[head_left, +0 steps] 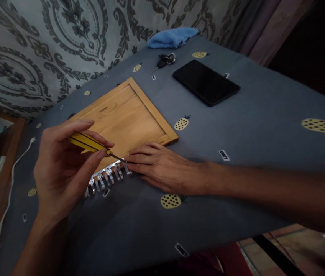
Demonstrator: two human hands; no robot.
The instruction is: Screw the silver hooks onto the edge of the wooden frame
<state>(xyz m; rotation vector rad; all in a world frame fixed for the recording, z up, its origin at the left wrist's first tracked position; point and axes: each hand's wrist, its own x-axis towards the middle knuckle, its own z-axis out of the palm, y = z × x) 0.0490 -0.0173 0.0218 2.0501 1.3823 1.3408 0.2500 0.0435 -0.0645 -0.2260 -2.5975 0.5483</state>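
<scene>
My left hand is closed around the yellow handle of a screwdriver, whose thin shaft slants down to the right. Its tip meets the right end of a metal hook rail, which runs along the near edge of a framed wooden board. Several silvery hooks stick out from the rail toward me. At that same end, my right hand rests over the board's near corner, fingers pressed together and gripping the rail beside the screwdriver tip. Its thumb is hidden. A screw at the tip cannot be made out.
Beyond the board, a black smartphone, a key with a ring and a blue cloth lie on the grey pineapple-print tablecloth. A white cable runs along the left. Patterned curtain borders the back.
</scene>
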